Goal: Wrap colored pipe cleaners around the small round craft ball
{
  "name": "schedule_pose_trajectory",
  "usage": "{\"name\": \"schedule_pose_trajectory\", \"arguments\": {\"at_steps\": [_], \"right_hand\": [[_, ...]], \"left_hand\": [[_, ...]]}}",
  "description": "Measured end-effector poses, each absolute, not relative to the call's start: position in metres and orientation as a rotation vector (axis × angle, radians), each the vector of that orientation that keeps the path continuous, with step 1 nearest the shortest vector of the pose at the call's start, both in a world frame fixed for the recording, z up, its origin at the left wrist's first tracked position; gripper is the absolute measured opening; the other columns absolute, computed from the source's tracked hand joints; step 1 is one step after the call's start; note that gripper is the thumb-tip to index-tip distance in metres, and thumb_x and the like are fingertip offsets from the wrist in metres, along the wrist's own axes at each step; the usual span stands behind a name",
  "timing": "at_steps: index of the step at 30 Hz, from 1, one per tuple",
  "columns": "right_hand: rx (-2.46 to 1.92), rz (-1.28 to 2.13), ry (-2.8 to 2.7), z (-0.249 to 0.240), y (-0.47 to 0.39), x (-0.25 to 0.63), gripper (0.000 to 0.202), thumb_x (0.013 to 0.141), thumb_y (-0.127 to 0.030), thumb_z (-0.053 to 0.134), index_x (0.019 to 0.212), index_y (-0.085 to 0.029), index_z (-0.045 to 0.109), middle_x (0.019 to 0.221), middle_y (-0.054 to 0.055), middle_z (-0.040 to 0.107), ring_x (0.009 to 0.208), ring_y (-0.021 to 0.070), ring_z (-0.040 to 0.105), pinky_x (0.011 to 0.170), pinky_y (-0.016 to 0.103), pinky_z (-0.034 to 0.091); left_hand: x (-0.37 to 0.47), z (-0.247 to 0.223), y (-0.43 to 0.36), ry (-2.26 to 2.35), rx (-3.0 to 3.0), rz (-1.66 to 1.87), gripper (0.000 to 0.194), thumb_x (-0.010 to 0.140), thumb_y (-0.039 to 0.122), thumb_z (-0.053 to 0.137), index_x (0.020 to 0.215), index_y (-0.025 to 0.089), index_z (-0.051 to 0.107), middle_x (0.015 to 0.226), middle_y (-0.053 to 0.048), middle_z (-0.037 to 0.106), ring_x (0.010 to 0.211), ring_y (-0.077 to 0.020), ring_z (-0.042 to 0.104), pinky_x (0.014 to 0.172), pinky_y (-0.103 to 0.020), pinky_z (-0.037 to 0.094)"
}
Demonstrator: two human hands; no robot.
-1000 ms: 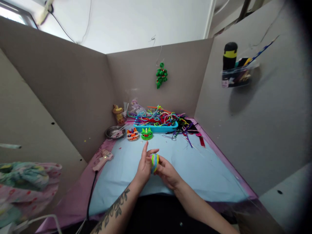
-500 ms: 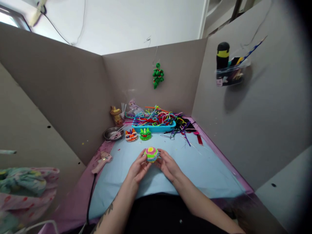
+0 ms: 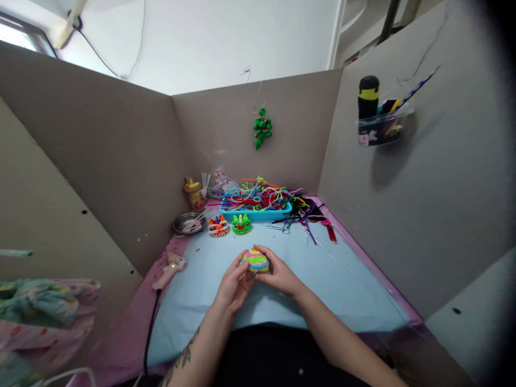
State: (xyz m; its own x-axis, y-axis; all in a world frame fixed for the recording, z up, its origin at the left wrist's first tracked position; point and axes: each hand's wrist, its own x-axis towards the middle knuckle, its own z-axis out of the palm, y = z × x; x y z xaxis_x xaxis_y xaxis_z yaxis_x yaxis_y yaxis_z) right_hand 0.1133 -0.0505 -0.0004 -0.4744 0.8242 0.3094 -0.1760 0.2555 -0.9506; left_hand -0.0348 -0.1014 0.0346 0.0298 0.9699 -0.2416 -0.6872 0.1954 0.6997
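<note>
A small domed piece with coiled stripes (image 3: 257, 260) in yellow, pink, green and blue is held above the light blue table cover (image 3: 322, 290). My left hand (image 3: 235, 282) grips it from the left and below. From the right, my right hand (image 3: 280, 273) closes round it, with fingers along the top and side. Beyond my hands stand an orange and white animal head (image 3: 218, 227) and a green animal head (image 3: 241, 225), both fuzzy and eared.
At the back, a blue tray (image 3: 258, 216) overflows with colourful pipe cleaners. Scissors (image 3: 279, 229) lie before it. A metal bowl (image 3: 188, 223) and a pink glue gun (image 3: 169, 271) with a black cord are on the left. Grey panels (image 3: 258, 161) enclose the table.
The striped piece has been tipped, so its yellow top now faces farther away and its side bands show more. My right hand has moved up and over its top edge.
</note>
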Motion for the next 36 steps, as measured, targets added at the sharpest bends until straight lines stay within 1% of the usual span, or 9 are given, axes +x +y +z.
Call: {"name": "schedule_pose_trajectory", "arguments": {"at_steps": [4,7,11,18,23,27,30,33,36], "right_hand": [[-0.594,1.355,-1.630,0.000,-0.052,0.117,0.080,0.067,-0.037,0.077,0.135,-0.024,0.038,0.142,0.011,0.040,0.129,0.0280,0.041,0.107,0.043,0.033],[-0.604,1.364,-1.598,-0.002,-0.051,0.118,0.071,0.069,-0.039,0.076,0.130,-0.024,0.044,0.136,0.011,0.047,0.124,0.0278,0.047,0.105,0.043,0.036],[-0.514,1.451,-1.497,-0.008,-0.048,0.120,0.071,0.067,-0.041,0.077,0.128,-0.024,0.044,0.132,0.011,0.050,0.121,0.0273,0.050,0.102,0.043,0.038],[-0.493,1.437,-1.529,-0.012,-0.046,0.126,0.077,0.064,-0.043,0.078,0.131,-0.025,0.043,0.138,0.011,0.046,0.126,0.0272,0.044,0.106,0.043,0.034],[-0.540,1.413,-1.561,-0.016,-0.045,0.120,0.083,0.067,-0.048,0.075,0.137,-0.026,0.036,0.143,0.011,0.040,0.131,0.0270,0.039,0.106,0.042,0.034],[-0.704,1.263,-1.670,-0.015,-0.043,0.116,0.079,0.068,-0.042,0.075,0.135,-0.023,0.038,0.139,0.012,0.043,0.127,0.0276,0.043,0.105,0.043,0.034],[-0.845,1.094,-1.835,-0.009,-0.031,0.113,0.071,0.068,-0.036,0.074,0.130,-0.021,0.042,0.129,0.011,0.050,0.119,0.0274,0.049,0.102,0.043,0.037],[-0.848,0.937,-2.026,-0.003,-0.005,0.106,0.071,0.064,-0.028,0.074,0.128,-0.018,0.043,0.125,0.011,0.050,0.117,0.0259,0.049,0.100,0.040,0.038],[-0.805,0.909,-2.105,-0.004,0.026,0.094,0.072,0.059,-0.024,0.075,0.126,-0.016,0.048,0.123,0.011,0.051,0.116,0.0258,0.048,0.101,0.040,0.036]], "left_hand": [[-0.033,0.033,-0.104,0.780,0.563,1.355,0.058,0.067,0.014,0.075,0.120,0.017,0.050,0.097,-0.008,0.069,0.080,-0.0169,0.067,0.073,-0.027,0.051],[-0.033,0.032,-0.107,0.739,0.586,1.308,0.053,0.072,0.022,0.073,0.121,0.019,0.050,0.101,-0.009,0.068,0.081,-0.0168,0.066,0.077,-0.032,0.051],[-0.036,0.031,-0.107,0.725,0.533,1.249,0.045,0.080,0.031,0.065,0.121,0.022,0.048,0.111,-0.009,0.065,0.086,-0.0203,0.066,0.075,-0.036,0.053],[-0.040,0.024,-0.099,0.871,0.408,1.280,0.039,0.074,0.013,0.069,0.108,0.016,0.051,0.092,-0.008,0.068,0.071,-0.0144,0.067,0.066,-0.027,0.054],[-0.035,0.019,-0.098,0.914,0.419,1.406,0.045,0.069,0.010,0.072,0.106,0.020,0.048,0.083,-0.003,0.068,0.069,-0.0118,0.066,0.070,-0.024,0.053],[-0.027,0.013,-0.100,0.942,0.478,1.446,0.048,0.065,0.010,0.075,0.102,0.020,0.047,0.076,0.000,0.066,0.071,-0.0127,0.066,0.075,-0.027,0.053],[-0.029,0.011,-0.096,0.998,0.536,1.403,0.042,0.064,0.014,0.076,0.097,0.018,0.051,0.077,-0.002,0.067,0.071,-0.0145,0.066,0.076,-0.030,0.053],[-0.040,0.007,-0.082,1.107,0.635,1.343,0.032,0.067,0.021,0.074,0.093,0.014,0.057,0.083,-0.009,0.068,0.072,-0.0174,0.066,0.069,-0.030,0.052],[-0.059,0.000,-0.064,1.260,0.765,1.389,0.032,0.063,0.019,0.075,0.091,0.014,0.061,0.091,-0.008,0.066,0.068,-0.0137,0.062,0.062,-0.024,0.047]]}}
